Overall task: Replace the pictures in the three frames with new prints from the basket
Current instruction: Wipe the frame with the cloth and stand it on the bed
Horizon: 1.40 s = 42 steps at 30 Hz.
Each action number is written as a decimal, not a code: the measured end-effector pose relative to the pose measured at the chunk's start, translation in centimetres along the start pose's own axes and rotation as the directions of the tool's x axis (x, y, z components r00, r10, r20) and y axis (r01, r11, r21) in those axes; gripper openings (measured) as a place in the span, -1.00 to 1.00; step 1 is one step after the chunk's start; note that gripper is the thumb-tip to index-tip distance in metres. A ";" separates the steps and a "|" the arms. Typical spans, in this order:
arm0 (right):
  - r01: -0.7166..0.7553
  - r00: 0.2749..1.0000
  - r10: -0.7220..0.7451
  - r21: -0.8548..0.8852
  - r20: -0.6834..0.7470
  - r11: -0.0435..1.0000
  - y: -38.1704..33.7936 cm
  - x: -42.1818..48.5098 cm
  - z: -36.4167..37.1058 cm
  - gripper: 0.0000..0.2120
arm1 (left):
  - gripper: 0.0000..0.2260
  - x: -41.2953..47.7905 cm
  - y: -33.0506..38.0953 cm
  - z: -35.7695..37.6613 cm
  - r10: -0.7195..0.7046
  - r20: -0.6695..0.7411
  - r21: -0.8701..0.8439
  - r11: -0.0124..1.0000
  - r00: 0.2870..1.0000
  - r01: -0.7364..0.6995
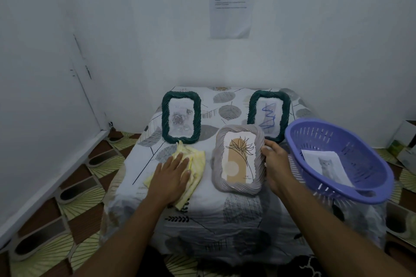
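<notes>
- Grey frame (238, 159): table (211, 213) front centre, tipped up; right hand (274, 164) clamps its right side, thumb in front (probably steadying it for opening).
- Rim: ribbed rope-twist moulding, rounded corners.
- Left hand (172, 175): fingers straight, flat on crumpled yellow cloth (195, 159), gripping nothing.
- Left green frame (181, 117), right green frame (269, 114): same rope rims, upright along back edge.
- Basket (351, 141): purple slotted plastic, right edge; print (326, 166) inside, within reach.

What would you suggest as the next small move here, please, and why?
Probably turn the grey frame face down to open its back: the right hand grips its right edge, the plant picture sits inside, and a cat print waits in the purple basket.
</notes>
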State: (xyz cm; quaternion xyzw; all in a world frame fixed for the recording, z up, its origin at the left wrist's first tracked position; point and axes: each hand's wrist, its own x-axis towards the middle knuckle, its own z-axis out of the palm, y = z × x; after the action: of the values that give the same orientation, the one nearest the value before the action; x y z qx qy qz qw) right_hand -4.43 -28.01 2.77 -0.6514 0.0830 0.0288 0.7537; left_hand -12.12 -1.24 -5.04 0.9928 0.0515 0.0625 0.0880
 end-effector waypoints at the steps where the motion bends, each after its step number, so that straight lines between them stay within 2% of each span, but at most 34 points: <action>1: -0.006 1.000 0.006 0.019 0.009 1.000 0.0 -0.2 0.3 -0.75 | -0.20 -0.2 -0.8 -0.2 -0.017 -0.002 0.010 1.000 1.000 0.017; 4: -0.025 0.999 0.022 0.066 0.044 0.997 -0.1 -0.8 1.2 -0.75 | -0.23 -0.4 -2.9 -0.8 -0.064 0.005 0.047 0.997 0.998 0.064; 7: -0.026 0.997 0.019 0.088 0.075 0.996 0.0 -0.9 1.8 -0.76 | -0.42 -0.2 -3.6 -1.6 -0.130 0.055 0.056 0.990 0.990 0.127; 9: -0.031 0.995 0.020 0.118 0.097 0.993 -0.3 -1.1 2.1 -0.76 | -0.45 0.1 -2.8 -2.2 -0.114 -0.054 0.018 0.993 0.992 0.115; 11: -0.048 0.992 0.029 0.160 0.119 0.986 -0.5 -1.1 2.1 -0.77 | -0.43 0.6 -0.9 -3.5 -0.056 -0.218 -0.161 0.987 0.974 0.020; 12: -0.054 0.991 0.032 0.168 0.133 0.984 -0.5 -1.0 2.1 -0.76 | -0.50 0.8 0.4 -4.4 -0.068 -0.239 -0.354 0.935 0.969 -0.022; 13: -0.051 0.990 0.028 0.164 0.139 0.985 -0.5 -0.8 2.1 -0.75 | -0.61 1.1 2.2 -5.5 -0.089 -0.174 -0.571 0.821 0.981 -0.027; 15: -0.034 0.988 0.011 0.150 0.153 0.988 -0.6 -0.6 1.9 -0.74 | -0.74 1.9 5.3 -7.0 -0.063 0.068 -0.878 0.471 0.996 0.090; 16: -0.026 0.987 0.002 0.145 0.161 0.989 -0.7 -0.5 1.8 -0.74 | -0.74 2.4 6.4 -7.2 -0.055 0.155 -0.933 0.321 0.986 0.164; 18: -0.006 0.984 -0.016 0.122 0.180 0.993 -1.0 -0.4 1.4 -0.73 | -0.74 3.3 7.9 -6.9 -0.059 0.243 -0.962 0.116 0.968 0.248; 20: 0.011 0.981 -0.029 0.094 0.191 0.996 -1.3 -0.5 1.0 -0.73 | -0.74 3.9 8.6 -6.5 -0.049 0.272 -0.962 -0.033 0.961 0.271; 21: 0.016 0.980 -0.033 0.086 0.197 0.996 -1.3 -0.5 0.8 -0.72 | -0.76 4.1 8.8 -6.4 -0.050 0.275 -0.960 -0.075 0.960 0.271; 29: 0.048 0.976 -0.063 0.077 0.208 0.996 -1.1 0.7 0.5 -0.74 | -0.78 5.9 9.3 -6.0 -0.066 0.202 -0.975 -0.109 0.977 0.194; 31: 0.123 0.972 -0.120 -0.004 0.203 0.992 -0.5 1.5 0.3 -0.74 | -0.78 6.7 9.1 -6.0 -0.083 0.174 -0.982 -0.085 0.981 0.167; 33: 0.203 0.969 -0.168 -0.201 0.181 0.958 0.8 2.9 -0.2 -0.74 | -0.77 7.8 8.9 -6.1 -0.112 0.154 -0.987 -0.062 0.982 0.147; 35: 0.279 0.959 -0.224 -0.452 0.172 0.847 2.4 4.1 -0.8 -0.74 | -0.76 9.2 8.8 -6.4 -0.143 0.142 -0.989 -0.049 0.980 0.136; 37: 0.397 0.916 -0.320 -0.651 0.241 0.647 4.3 4.8 -1.4 -0.76 | -0.75 10.9 8.7 -6.7 -0.167 0.135 -0.991 -0.037 0.977 0.131; 40: 0.543 0.820 -0.410 -0.766 0.398 0.343 6.5 4.9 -2.1 -0.79 | -0.76 13.3 8.7 -6.8 -0.182 0.139 -0.990 -0.019 0.973 0.138; 42: 0.580 0.777 -0.438 -0.786 0.452 0.216 7.1 4.8 -2.2 -0.79 | -0.76 14.8 8.7 -6.6 -0.192 0.155 -0.988 -0.013 0.969 0.156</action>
State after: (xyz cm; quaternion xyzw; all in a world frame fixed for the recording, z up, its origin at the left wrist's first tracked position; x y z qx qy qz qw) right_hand -0.99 -29.46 -5.26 -0.9335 -0.2141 -0.1368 0.2530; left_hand 2.38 -7.01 4.68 0.6287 0.1165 0.0822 0.7645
